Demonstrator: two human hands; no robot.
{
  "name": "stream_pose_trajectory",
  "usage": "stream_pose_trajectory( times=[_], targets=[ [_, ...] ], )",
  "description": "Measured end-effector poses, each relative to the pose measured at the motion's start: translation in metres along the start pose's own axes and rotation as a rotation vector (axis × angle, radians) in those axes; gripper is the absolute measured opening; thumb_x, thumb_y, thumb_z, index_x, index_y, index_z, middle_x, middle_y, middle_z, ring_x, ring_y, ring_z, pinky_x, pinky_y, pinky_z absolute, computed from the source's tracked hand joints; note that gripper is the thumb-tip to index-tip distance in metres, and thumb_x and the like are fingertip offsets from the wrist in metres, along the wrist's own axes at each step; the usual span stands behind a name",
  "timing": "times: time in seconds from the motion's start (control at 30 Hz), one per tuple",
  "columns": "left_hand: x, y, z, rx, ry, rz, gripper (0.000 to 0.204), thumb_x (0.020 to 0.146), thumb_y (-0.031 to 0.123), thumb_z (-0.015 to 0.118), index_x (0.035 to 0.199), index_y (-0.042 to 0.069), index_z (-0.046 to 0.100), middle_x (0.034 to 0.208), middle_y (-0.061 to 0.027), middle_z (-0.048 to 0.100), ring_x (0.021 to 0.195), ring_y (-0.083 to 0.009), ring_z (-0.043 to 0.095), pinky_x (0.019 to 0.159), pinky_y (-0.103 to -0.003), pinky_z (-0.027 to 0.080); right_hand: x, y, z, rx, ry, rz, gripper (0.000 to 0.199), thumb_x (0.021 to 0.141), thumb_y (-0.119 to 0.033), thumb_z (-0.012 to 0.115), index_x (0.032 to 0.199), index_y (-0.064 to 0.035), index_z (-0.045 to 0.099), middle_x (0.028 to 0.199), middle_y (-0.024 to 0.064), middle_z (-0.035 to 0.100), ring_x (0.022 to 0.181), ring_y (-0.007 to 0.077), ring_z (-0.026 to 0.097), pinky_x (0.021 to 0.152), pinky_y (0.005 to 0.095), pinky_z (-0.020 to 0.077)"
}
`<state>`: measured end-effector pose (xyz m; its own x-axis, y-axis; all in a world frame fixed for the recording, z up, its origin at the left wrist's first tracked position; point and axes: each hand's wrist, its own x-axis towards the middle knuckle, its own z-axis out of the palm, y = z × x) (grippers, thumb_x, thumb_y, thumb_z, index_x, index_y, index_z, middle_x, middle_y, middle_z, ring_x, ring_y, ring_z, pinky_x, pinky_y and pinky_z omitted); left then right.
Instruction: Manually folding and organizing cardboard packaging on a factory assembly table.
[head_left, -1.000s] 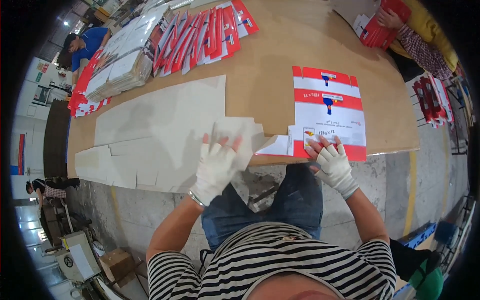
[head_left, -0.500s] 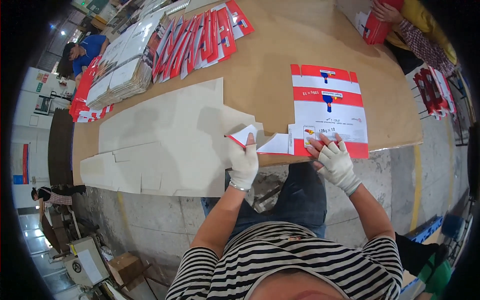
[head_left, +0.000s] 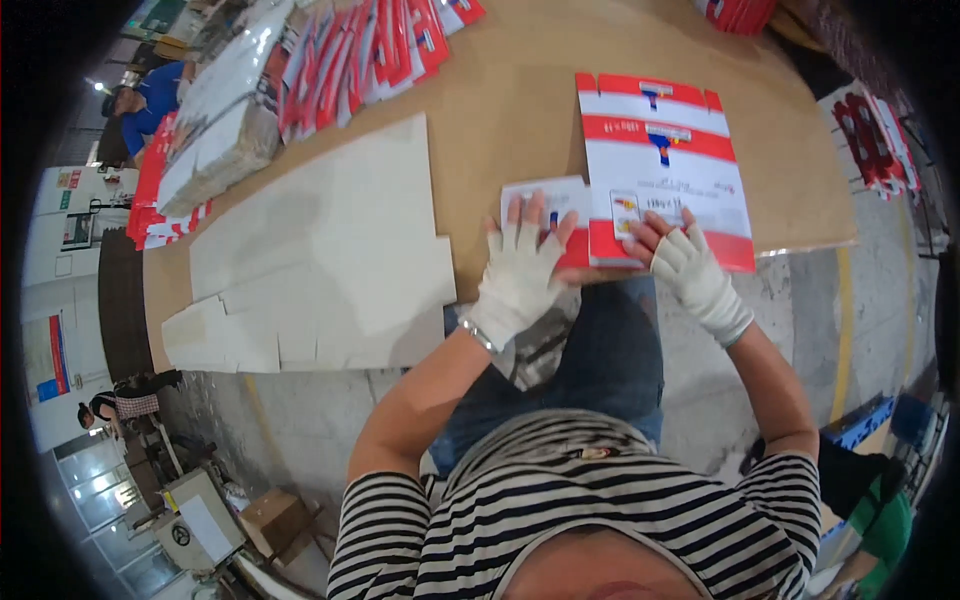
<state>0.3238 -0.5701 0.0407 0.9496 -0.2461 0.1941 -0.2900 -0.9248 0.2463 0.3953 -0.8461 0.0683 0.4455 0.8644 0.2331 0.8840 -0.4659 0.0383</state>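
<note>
At your far left, a worker in blue [head_left: 158, 105] is partly hidden behind a stack of flat cartons [head_left: 215, 140], whose top end blurs. Beside it, the overlapping red-and-white folded cartons [head_left: 365, 60] run off the upper edge, too bunched to count. Nearer you, grey cardboard blanks [head_left: 330, 230] overlap, their lower edges close to the front of the brown tabletop [head_left: 500, 110]. Bare surface lies between them and your work, widening beyond it.

Your left hand [head_left: 520, 275] lies palm down, fingers fanned, pressing the printed side panel [head_left: 573, 195] and covering much of its print; it grips nothing visible. That panel adjoins the left of the red-and-white carton blank [head_left: 665, 195], which lies flat, lower edge near the table's front edge. Your right hand [head_left: 693, 270] rests fingertips on its lower red band, loosely spread; whether the thumb pinches the edge, you cannot tell. Bare tabletop continues rightward. At upper right, red cartons [head_left: 740, 12] are cut off.
</note>
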Motion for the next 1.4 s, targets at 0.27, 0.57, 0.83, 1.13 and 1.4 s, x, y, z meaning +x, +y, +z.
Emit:
stream_pose_trajectory(
  times=[0.27,0.57,0.83,1.13,1.4],
  targets=[
    [0.003,0.001,-0.001,0.057,-0.045,-0.069,0.079,0.083,0.043,0.069,0.153,0.029,0.035,0.159,-0.0225,0.021,0.144,-0.0468,0.023,0.108,-0.073,0.019,-0.004,-0.018,0.009,0.011,0.014,0.043,0.052,0.085,-0.014,0.057,0.137,-0.0142,0.053,0.141,0.0080,0.055,0.136,0.0277,0.047,0.114,0.0627,0.0252],
    [0.005,0.008,-0.007,0.059,-0.102,-0.101,0.074,0.083,0.040,0.071,0.150,0.025,0.041,0.157,-0.0256,0.023,0.144,-0.0475,0.022,0.110,-0.071,0.017,-0.003,-0.020,0.008,0.028,0.001,0.039,0.053,0.084,-0.013,0.057,0.137,-0.0116,0.054,0.140,0.0102,0.055,0.136,0.0289,0.047,0.114,0.0629,0.0255],
    [0.015,0.008,-0.001,-0.096,-0.074,-0.104,0.076,0.082,0.044,0.072,0.147,0.017,0.044,0.158,-0.0168,0.026,0.147,-0.0401,0.018,0.115,-0.061,0.014,-0.004,-0.011,0.011,0.070,0.014,-0.011,0.051,0.085,-0.014,0.057,0.135,-0.0093,0.054,0.137,0.0098,0.058,0.131,0.0271,0.052,0.113,0.0621,0.0283],
    [0.091,-0.014,0.006,-0.142,-0.048,-0.262,0.072,0.081,0.046,0.071,0.141,0.011,0.051,0.153,-0.0189,0.036,0.144,-0.0389,0.027,0.114,-0.057,0.022,0.001,-0.039,-0.032,0.151,0.033,0.090,0.049,0.079,-0.006,0.059,0.128,-0.0042,0.057,0.134,0.0132,0.059,0.123,0.0315,0.056,0.109,0.0571,0.0346],
    [-0.004,0.071,-0.019,-0.819,-0.152,-0.072,0.081,0.084,0.037,0.071,0.145,-0.005,0.037,0.148,-0.0267,0.038,0.137,-0.0443,0.035,0.112,-0.049,0.029,-0.043,-0.135,-0.024,1.855,0.397,1.265,0.056,0.093,-0.024,0.067,0.139,-0.0015,0.045,0.113,0.0070,0.064,0.104,0.0178,0.060,0.083,0.0317,0.0505]
  ],
)
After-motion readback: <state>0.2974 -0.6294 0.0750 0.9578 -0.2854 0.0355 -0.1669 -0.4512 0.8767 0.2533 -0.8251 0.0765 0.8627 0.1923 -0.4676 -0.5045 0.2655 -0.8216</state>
